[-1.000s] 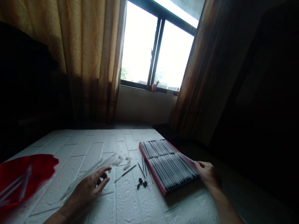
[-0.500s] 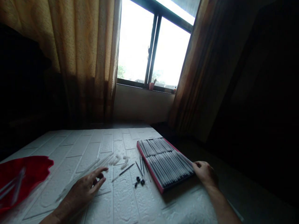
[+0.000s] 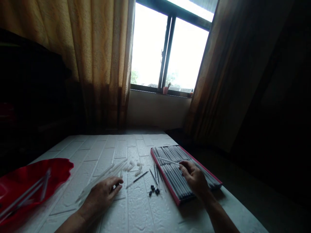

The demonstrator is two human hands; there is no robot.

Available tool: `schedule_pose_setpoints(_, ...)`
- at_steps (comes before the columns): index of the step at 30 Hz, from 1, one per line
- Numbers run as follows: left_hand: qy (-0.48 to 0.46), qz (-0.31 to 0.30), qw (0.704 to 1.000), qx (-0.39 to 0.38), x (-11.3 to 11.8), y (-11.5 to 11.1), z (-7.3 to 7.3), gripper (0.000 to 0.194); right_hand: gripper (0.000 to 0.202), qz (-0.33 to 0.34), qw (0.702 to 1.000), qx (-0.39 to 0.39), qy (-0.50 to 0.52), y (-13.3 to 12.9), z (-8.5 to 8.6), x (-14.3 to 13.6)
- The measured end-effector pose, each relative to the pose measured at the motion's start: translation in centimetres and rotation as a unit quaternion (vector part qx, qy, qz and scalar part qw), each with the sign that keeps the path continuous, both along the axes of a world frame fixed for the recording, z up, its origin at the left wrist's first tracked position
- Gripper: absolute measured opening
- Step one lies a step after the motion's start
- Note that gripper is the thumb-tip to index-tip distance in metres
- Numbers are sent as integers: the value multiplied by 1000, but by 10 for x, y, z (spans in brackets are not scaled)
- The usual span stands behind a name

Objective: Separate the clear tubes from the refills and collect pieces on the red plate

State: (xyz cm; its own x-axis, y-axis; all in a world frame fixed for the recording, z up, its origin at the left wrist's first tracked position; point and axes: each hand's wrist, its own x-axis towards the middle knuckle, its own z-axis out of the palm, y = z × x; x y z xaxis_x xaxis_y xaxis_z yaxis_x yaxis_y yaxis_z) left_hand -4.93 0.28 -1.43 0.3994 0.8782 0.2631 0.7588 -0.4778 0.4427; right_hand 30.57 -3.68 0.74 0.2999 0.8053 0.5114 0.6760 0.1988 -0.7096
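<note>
A shallow red-edged box point(image 3: 178, 201) lies at the right of the white brick-patterned table, filled with two rows of grey pen-like sticks. My right hand point(image 3: 193, 178) is over the box, its fingers closed on one thin pale stick point(image 3: 168, 160). Resting on the table at the left, my left hand point(image 3: 103, 194) has thumb and forefinger slightly apart with nothing between them. Clear tubes point(image 3: 107, 173) lie beside and beyond it. Between the hands are a dark-tipped refill point(image 3: 137, 179), several thin refills point(image 3: 155, 173) and several small black caps point(image 3: 153, 190).
A red scalloped dish point(image 3: 58, 166) holding clear tubes stands at the left. Beyond the table point(image 3: 97, 142) are curtains point(image 3: 102, 64) and a bright window with a small pink cup point(image 3: 165, 90) on its sill.
My right hand has left the box's right edge, moved left over the sticks and taken hold of one. My left hand stays near the clear tubes. The view has shifted slightly left.
</note>
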Motion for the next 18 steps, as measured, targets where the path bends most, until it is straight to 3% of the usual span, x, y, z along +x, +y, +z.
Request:
schedule_pose_setpoints(5, 137, -32, 988, -60, 13, 0, 26, 21, 31, 20, 993, 103, 62, 19, -2, -47)
schedule_pose_setpoints(7, 202, -28, 977, -63, 21, 4, 37, 21, 31, 8, 990, 126, 58, 21, -7, -53)
schedule_pose_setpoints(11, 234, -15, 970, -64, 42, 20, 51, 13, 29, 9, 990, 130, 46, 20, -17, -53)
schedule_pose_setpoints(14, 220, -3, 975, -38, 61, 31, 49, 17, 27, 15, 990, 135, 35, 20, -19, -53)
schedule_pose_setpoints(18, 181, 15, 983, -23, 80, 39, 34, 21, 24, 26, 989, 142, 19, 20, -16, -56)
